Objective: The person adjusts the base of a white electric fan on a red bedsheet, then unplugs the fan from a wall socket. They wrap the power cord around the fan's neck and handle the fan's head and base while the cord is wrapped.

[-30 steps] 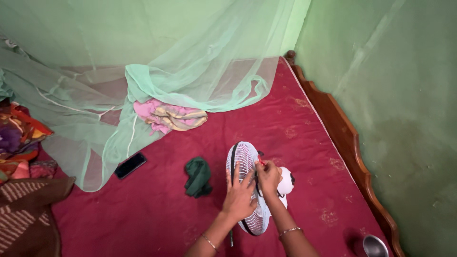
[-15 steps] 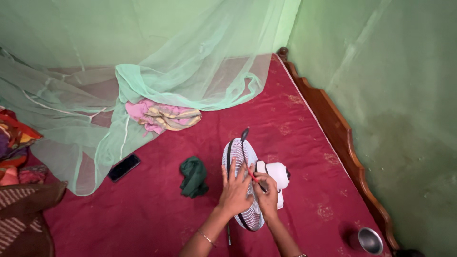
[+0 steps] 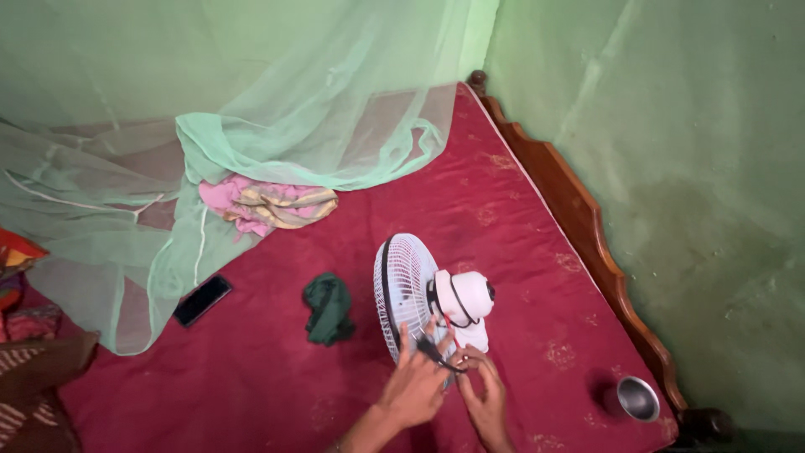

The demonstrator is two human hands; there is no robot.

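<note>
Small white table fan with a round wire grille (image 3: pixel 402 289) and a rounded white motor housing (image 3: pixel 464 299), standing upright on a dark red patterned bedspread (image 3: pixel 503 218), grille turned edge-on toward the camera. Left hand (image 3: pixel 417 387) at the lower rim of the grille, fingers spread, fingertips touching the wire. Right hand (image 3: pixel 485 396) just beside it, below the motor housing, fingers curled in a narrow pinch around a thin dark piece (image 3: pixel 436 352) at the fan's base; what that piece is, cannot tell. Hands close together, almost touching, both at the bottom of the fan, with the fan directly above and beyond them.

Crumpled dark green cloth (image 3: pixel 328 308) on the bedspread just left of the fan, apart from the grille. Flat black phone (image 3: pixel 202 299) farther left, at the edge of a pale green mosquito net (image 3: pixel 277 126) draped in folds over the far and left part of the bed. Bundle of pink and beige fabric (image 3: pixel 267 205) half under the net's hem. Small round steel cup (image 3: pixel 638 397) near the right corner, well apart from the hands. Carved dark wooden bed rail (image 3: pixel 579 218) along the right side, against a mottled green wall (image 3: pixel 671 126).
</note>
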